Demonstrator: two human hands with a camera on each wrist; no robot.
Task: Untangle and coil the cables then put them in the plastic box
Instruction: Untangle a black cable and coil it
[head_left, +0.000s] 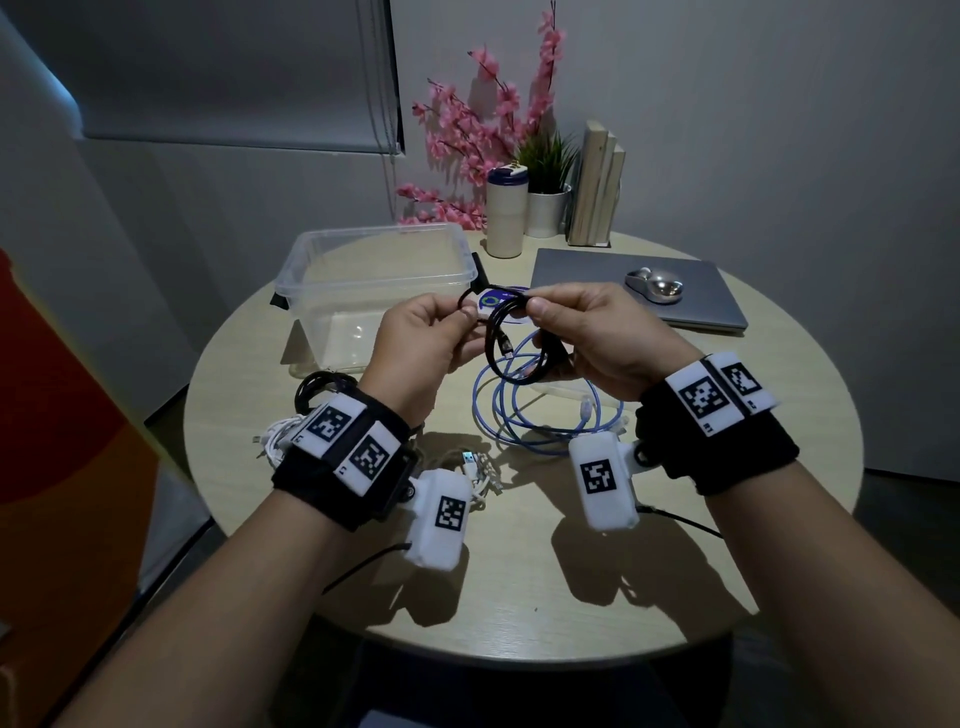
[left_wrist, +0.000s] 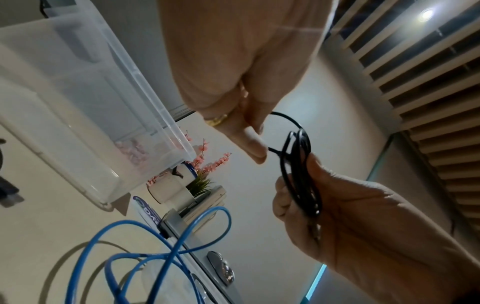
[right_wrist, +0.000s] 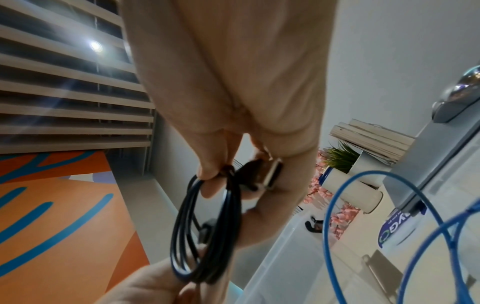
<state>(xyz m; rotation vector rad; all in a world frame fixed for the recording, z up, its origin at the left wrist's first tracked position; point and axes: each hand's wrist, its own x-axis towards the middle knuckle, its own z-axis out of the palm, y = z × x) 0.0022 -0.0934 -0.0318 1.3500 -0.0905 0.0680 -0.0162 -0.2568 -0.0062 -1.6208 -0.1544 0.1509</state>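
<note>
Both hands hold a coiled black cable in the air above the round table. My right hand grips the bundled loops, with a USB plug lying against its fingers. My left hand pinches one loose strand of the same cable between thumb and fingers. Under the hands a blue network cable lies in loose loops on the table. The clear plastic box stands open at the back left, with nothing inside that I can see.
White cables and a second black coil lie near my left wrist. A closed laptop with a silver mouse is at the back right. A tumbler, a potted plant, books and pink flowers stand behind.
</note>
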